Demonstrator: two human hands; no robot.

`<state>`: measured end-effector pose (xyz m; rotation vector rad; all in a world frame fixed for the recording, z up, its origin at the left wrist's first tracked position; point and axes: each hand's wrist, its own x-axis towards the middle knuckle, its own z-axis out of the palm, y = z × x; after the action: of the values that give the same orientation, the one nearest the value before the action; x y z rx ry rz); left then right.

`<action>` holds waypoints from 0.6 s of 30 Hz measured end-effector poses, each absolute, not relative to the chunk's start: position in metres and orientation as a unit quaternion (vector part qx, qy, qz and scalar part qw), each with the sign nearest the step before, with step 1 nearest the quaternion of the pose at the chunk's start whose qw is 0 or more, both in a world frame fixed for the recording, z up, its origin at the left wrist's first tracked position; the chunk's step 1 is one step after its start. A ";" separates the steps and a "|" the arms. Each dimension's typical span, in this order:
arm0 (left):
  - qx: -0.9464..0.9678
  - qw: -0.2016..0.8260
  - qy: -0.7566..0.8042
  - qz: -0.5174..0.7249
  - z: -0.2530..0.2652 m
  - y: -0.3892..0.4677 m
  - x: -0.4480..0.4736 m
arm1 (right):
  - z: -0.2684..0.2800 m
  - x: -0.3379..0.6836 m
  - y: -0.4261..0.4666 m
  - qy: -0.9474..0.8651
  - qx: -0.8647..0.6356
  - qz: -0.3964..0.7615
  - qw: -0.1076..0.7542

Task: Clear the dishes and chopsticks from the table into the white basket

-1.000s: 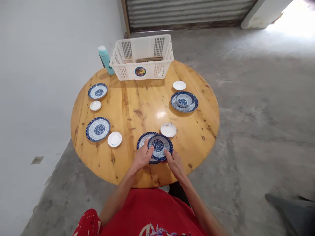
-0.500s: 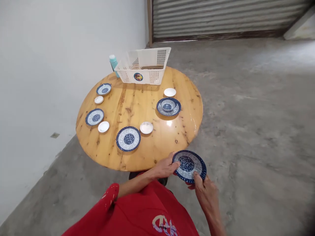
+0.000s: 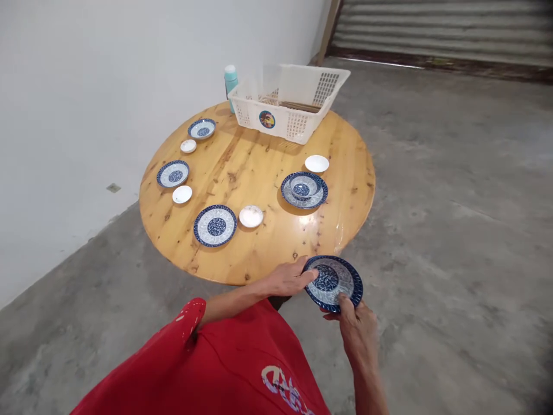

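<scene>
Between my two hands is a blue-and-white patterned plate (image 3: 334,282), held just off the near right edge of the round wooden table (image 3: 276,253). My left hand (image 3: 291,278) grips its left rim, thumb on top. At the lower right rim, my right hand (image 3: 356,323) is closed with its thumb on the upper face. Fingers beneath the plate are mostly hidden. On the tabletop nearest the hands lie another blue-and-white plate (image 3: 215,225), a small white dish (image 3: 251,217), and a plate (image 3: 322,196) with a glass-like patterned bowl (image 3: 302,187) on it.
A white plastic basket (image 3: 285,124) with chopstick-like sticks stands at the table's back, beside a turquoise bottle (image 3: 231,83). Along the left are two patterned plates (image 3: 173,174) and two white dishes (image 3: 182,195). Another white dish (image 3: 317,163) sits at right. A wall (image 3: 86,86) borders the left.
The view has turned to the left, so the basket and bottle appear farther right. Both hands still hold the plate, with their grip nearly unchanged.
</scene>
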<state>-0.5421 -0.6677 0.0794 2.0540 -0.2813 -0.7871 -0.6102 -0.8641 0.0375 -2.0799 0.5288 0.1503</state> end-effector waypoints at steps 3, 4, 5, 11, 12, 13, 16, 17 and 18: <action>0.839 0.459 -0.080 -0.279 0.083 -0.680 -0.515 | 0.047 -0.561 -0.880 0.233 -0.813 0.112 0.522; 0.840 0.469 -0.065 -0.264 0.083 -0.684 -0.504 | 0.051 -0.543 -0.884 0.227 -0.814 0.116 0.522; 0.841 0.479 -0.051 -0.246 0.083 -0.688 -0.494 | 0.055 -0.525 -0.887 0.216 -0.818 0.118 0.519; 0.858 0.491 0.021 -0.151 0.084 -0.701 -0.432 | 0.071 -0.425 -0.892 0.122 -0.849 0.101 0.504; 0.862 0.486 0.035 -0.141 0.086 -0.702 -0.423 | 0.071 -0.412 -0.891 0.111 -0.847 0.096 0.511; 0.866 0.480 0.049 -0.134 0.088 -0.702 -0.413 | 0.072 -0.399 -0.890 0.100 -0.843 0.091 0.521; 0.879 0.454 0.069 -0.131 0.093 -0.698 -0.383 | 0.071 -0.364 -0.886 0.074 -0.837 0.076 0.537; 0.885 0.441 0.070 -0.128 0.094 -0.695 -0.373 | 0.070 -0.353 -0.884 0.066 -0.841 0.079 0.532; 0.893 0.429 0.068 -0.121 0.095 -0.693 -0.362 | 0.070 -0.342 -0.882 0.055 -0.847 0.086 0.521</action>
<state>-0.3624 -0.6926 0.0952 2.2290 0.1696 -0.3032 -0.3424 -0.8820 0.0697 -2.0306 0.1317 0.2068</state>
